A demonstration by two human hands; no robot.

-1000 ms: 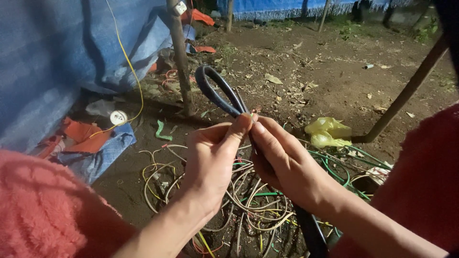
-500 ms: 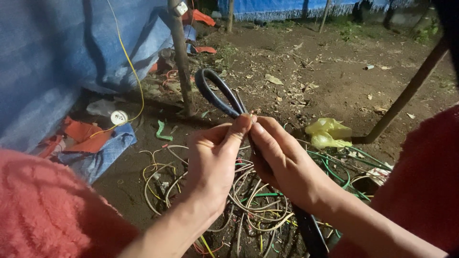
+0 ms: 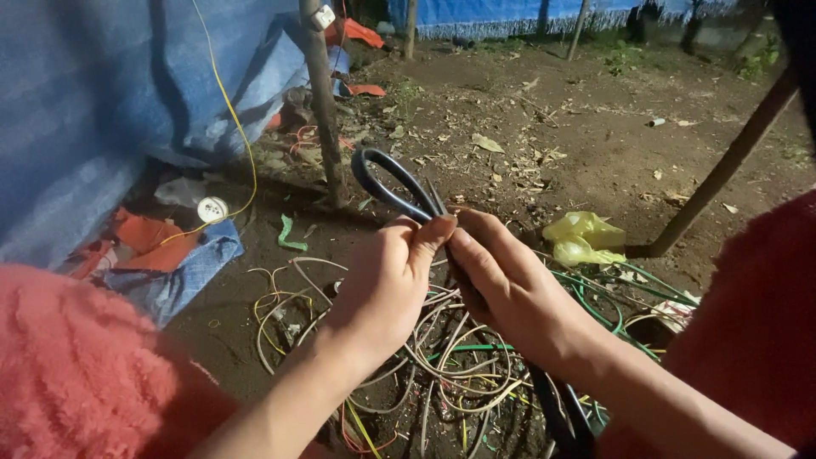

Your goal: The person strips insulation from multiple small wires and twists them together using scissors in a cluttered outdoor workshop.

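**Hands pinch a looped black cable over a wire heap**

Fingers of both hands meet on a thick black cable (image 3: 393, 189), which curls into a loop above them and then runs down between the palms, showing again below the right wrist near the bottom edge. The left hand (image 3: 387, 285) comes in from the lower left, forearm angled up, wrist slightly bent; its thumb and forefinger are pressed together on the cable just under the loop, the other fingers curled in behind. The right hand (image 3: 510, 293) enters from the lower right, back of the hand facing up, fingers stretched forward and closed round the same cable, fingertips touching those of the left hand. Both grips are closed on the cable.

Under the hands lies a tangled pile of wires (image 3: 442, 357), pale, green and yellow, on bare dirt ground (image 3: 578, 136). A crumpled yellow plastic bag (image 3: 582, 238) sits just right of the hands. A wooden post (image 3: 323, 102) stands behind the loop, beside a blue tarp (image 3: 93, 110) with a thin yellow wire (image 3: 242, 127) hanging across it. Red sleeves frame both lower corners.
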